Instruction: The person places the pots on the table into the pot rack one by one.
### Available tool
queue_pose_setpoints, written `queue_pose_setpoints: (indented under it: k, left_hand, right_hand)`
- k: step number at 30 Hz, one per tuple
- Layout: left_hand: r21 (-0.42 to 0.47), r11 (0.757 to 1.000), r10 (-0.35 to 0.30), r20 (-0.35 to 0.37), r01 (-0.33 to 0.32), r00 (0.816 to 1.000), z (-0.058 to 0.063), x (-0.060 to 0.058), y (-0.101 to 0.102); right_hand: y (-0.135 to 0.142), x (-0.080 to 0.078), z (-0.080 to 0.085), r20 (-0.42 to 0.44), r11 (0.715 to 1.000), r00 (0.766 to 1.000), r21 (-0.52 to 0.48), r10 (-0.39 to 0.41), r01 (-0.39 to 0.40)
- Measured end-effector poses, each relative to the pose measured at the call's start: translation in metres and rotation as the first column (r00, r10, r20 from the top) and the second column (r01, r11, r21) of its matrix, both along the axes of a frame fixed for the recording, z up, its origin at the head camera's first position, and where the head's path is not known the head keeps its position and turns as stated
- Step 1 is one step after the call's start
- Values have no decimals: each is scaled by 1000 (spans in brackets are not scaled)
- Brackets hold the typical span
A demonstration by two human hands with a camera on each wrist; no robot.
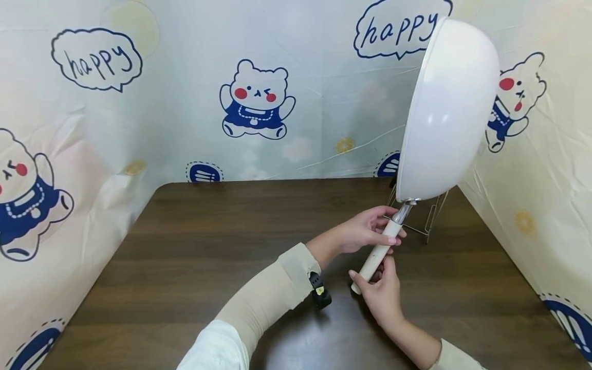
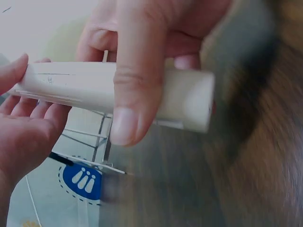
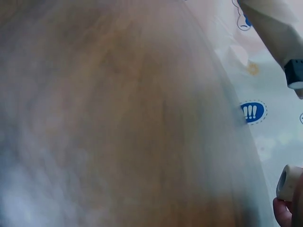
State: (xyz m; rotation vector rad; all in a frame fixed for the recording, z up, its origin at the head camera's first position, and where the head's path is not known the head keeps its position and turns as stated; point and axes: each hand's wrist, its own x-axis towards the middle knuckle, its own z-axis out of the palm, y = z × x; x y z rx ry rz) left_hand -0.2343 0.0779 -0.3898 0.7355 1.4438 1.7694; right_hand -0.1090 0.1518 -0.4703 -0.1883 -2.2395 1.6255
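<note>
A large white wok (image 1: 448,113) stands on edge above the table, its rounded outside facing right and its rim toward the left. Its pale handle (image 1: 375,261) slants down to the lower left from a silver metal neck (image 1: 403,211). My left hand (image 1: 365,231) grips the handle just below that neck, thumb across the front. Lower down, my right hand (image 1: 384,293) holds the handle near its end, between thumb and fingers. The left wrist view shows the left thumb (image 2: 135,90) lying over the handle. In the right wrist view, only the handle's hollow end (image 3: 288,183) and a fingertip appear.
Behind the wok, a wire rack (image 1: 430,221) stands on the brown wooden table (image 1: 208,246), partly hidden. Printed cloth (image 1: 324,118) with bears and lettering hangs around the table's back and sides. A black camera (image 1: 320,292) is strapped at the left wrist.
</note>
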Motion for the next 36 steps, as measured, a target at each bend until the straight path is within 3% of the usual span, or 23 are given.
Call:
queue_pose_setpoints:
  k: [6,12,15,19,28,36]
  left_hand:
    - [79,993,-84,18,82,996,-1,-3,-7]
    - [146,974,-182,55,172,982,2,-2,-8]
    - [155,968,-210,69,198,975,1,0,-7]
    - [116,976,-194,61,186,979,0,0,-6]
    - [50,989,-143,102,138,984,-5,-3,-2]
    - [42,989,-143,123,139,982,-20,-4,5]
  right_hand:
    - [-5,3,4,-56,998,998,58,5,-1]
    - [-10,18,33,-129,997,990,74,48,-39]
    - [-5,17,22,-122,997,992,72,31,-22]
    - [2,13,4,-115,999,993,50,26,-21]
    - [2,13,2,-76,998,997,66,-7,12]
    - [6,16,-3,-11,998,1000,60,-5,5]
